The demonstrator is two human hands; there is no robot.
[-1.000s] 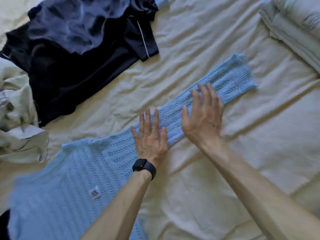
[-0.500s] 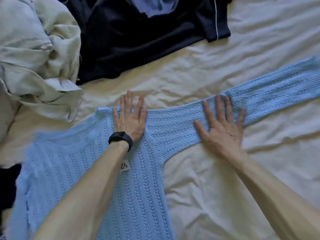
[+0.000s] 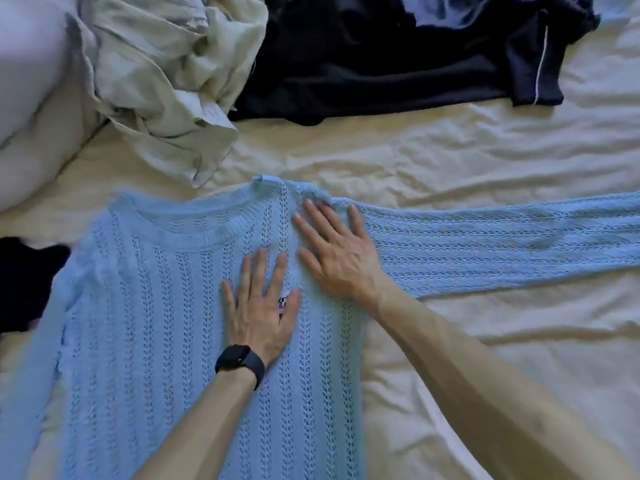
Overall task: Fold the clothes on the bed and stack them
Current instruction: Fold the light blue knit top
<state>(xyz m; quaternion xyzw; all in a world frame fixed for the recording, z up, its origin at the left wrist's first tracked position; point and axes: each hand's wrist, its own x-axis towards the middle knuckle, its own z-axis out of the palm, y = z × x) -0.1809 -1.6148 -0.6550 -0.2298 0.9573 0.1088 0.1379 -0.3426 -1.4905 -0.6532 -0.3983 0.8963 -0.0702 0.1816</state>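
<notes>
A light blue knit sweater (image 3: pixel 145 323) lies spread flat on the cream bed sheet (image 3: pixel 485 341), neckline away from me, one sleeve stretched out to the right edge. My left hand (image 3: pixel 259 313), with a black watch on the wrist, presses flat on the sweater's chest, partly covering a small white label. My right hand (image 3: pixel 339 251) lies flat with spread fingers on the shoulder, where the right sleeve begins. A dark navy garment (image 3: pixel 398 57) with a thin white stripe lies at the top. A crumpled pale green garment (image 3: pixel 166 74) sits at the upper left.
A white pillow or duvet (image 3: pixel 31 109) bulges at the far left. Another dark piece of cloth (image 3: pixel 24 282) shows at the left edge beside the sweater. Wrinkled bare sheet stretches to the right and below the sleeve.
Both hands slid left along the sleeve onto the sweater's shoulder and chest. The view swung left, so the sweater's body now fills the lower left.
</notes>
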